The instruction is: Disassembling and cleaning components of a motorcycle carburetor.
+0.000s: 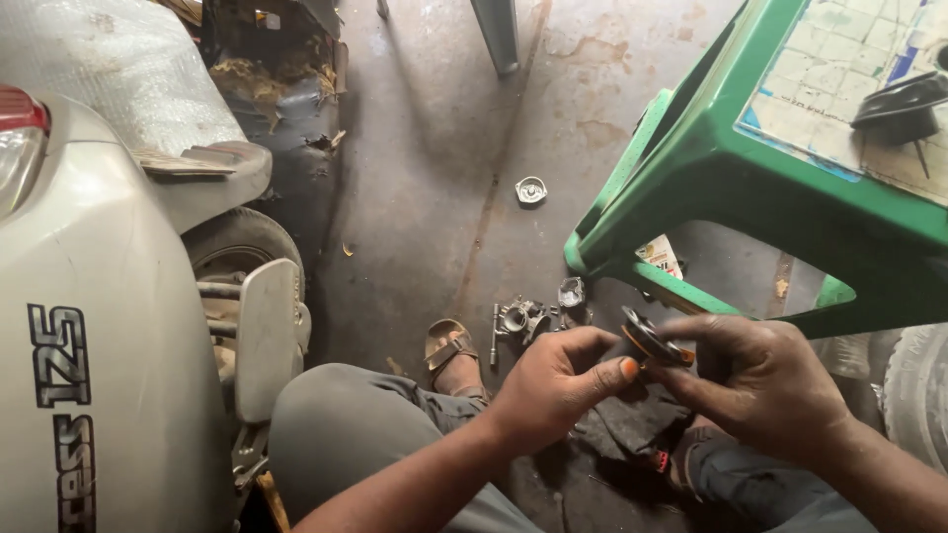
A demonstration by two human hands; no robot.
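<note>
Item in hand: a small round disc part [652, 343], dark with an orange edge, held above my lap between both hands. My left hand [558, 380] pinches its near edge with thumb and forefinger closed on it. My right hand [755, 380] wraps its fingers around the far side, also closed on the part.

Below the hands: a dark rag [632, 429] across my knees, grey trousers [346, 434], and my sandalled foot [452, 350] on the stained concrete floor [434, 148].

On the floor just past the foot: a metal carburettor body [521, 318] with a thin tool beside it, and a small metal cup [572, 291] near the stool leg. Farther off lies a separate small metal cap [530, 190].

Right side: a green plastic stool [711, 168] with a black round part [901, 107] on top; its leg stands close behind my hands.

Left side: a silver scooter body [89, 296] with its rear tyre [232, 247] and footrest [267, 336], crowding my left knee.
</note>
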